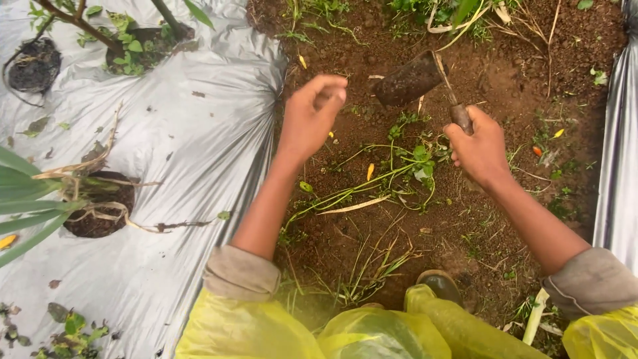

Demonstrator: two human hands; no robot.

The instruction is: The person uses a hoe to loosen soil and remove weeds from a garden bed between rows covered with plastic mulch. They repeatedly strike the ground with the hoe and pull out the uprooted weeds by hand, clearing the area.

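My right hand grips the short handle of a small hoe, whose dirt-caked blade is raised over the brown soil. My left hand hovers above the soil to the left of the blade, fingers curled and pinched together; whether anything is in them cannot be told. Between the hands, loosened green weeds with long stems lie on the ground. Both forearms are bare below rolled sleeves and a yellow raincoat.
Silver plastic mulch covers the bed at left, with round planting holes holding plants. Another mulch strip runs along the right edge. A rubber boot stands on the soil near grass tufts.
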